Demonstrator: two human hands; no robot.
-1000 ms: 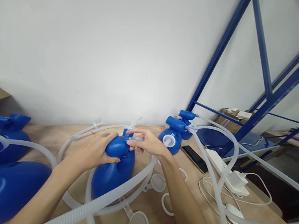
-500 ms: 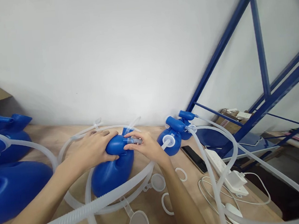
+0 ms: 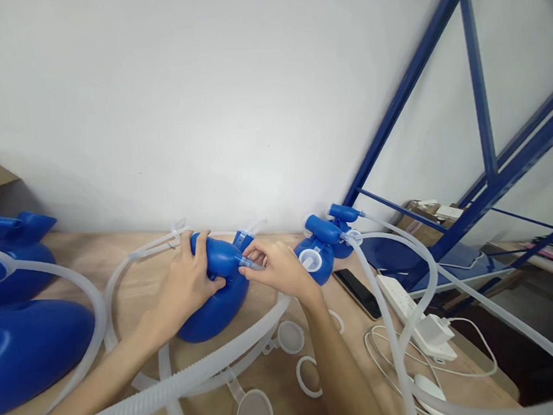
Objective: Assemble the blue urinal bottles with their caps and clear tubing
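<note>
My left hand (image 3: 186,281) wraps over the rounded blue handle of a blue plastic urinal bottle (image 3: 216,314), which lies on the wooden table. Pinched in my right hand (image 3: 280,269) is the end of a clear hose (image 3: 249,263), which meets the narrow tip of that blue part. Behind, the bottle's blue neck (image 3: 243,239) bears a clear collar with a strap. My right fingers hide part of the joint. A ribbed white hose (image 3: 223,359) curves in front of the bottle, passing near my right wrist.
Round translucent caps (image 3: 291,337) and white rings (image 3: 308,377) lie in front. More blue bottles (image 3: 36,354) stand left, others (image 3: 321,255) right with hoses. A phone (image 3: 357,293), a power strip (image 3: 414,318) and cables sit right, beside a blue metal frame (image 3: 415,76).
The bottle has turned and shifted slightly, its tip now angled downward to the right. My left hand has moved right and changed its grip; my right hand stays at the hose end.
</note>
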